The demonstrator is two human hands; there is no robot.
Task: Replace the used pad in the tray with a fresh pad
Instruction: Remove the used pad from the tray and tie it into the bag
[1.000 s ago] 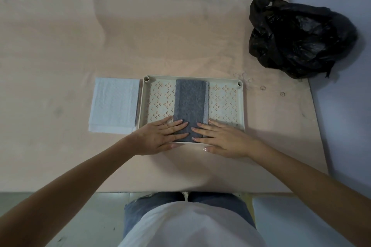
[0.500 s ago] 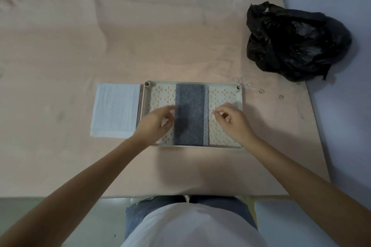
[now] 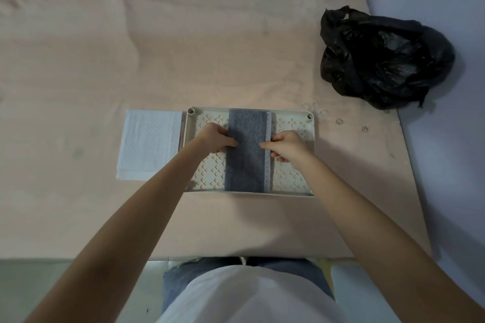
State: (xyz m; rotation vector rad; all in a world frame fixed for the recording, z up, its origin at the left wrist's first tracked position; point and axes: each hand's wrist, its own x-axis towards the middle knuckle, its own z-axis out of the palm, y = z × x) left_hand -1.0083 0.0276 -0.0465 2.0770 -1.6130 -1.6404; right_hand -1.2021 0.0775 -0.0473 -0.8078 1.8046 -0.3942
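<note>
A cream perforated tray [image 3: 294,123] lies on the table in front of me. A folded grey pad [image 3: 246,165] lies lengthwise down its middle, with a pale edge along its right side. My left hand [image 3: 214,139] pinches the pad's left edge at mid-length, thumb on top. My right hand [image 3: 284,145] pinches the right edge opposite, thumb on top. A folded white pad [image 3: 149,144] lies flat on the table just left of the tray, touched by neither hand.
A crumpled black plastic bag [image 3: 385,57] sits at the back right near the table's right edge. A few small rings [image 3: 339,121] lie on the table right of the tray. The near table edge runs just above my lap.
Both hands left the pad's near end, moved up along the tray, and now pinch the grey pad's two long edges at mid-length.
</note>
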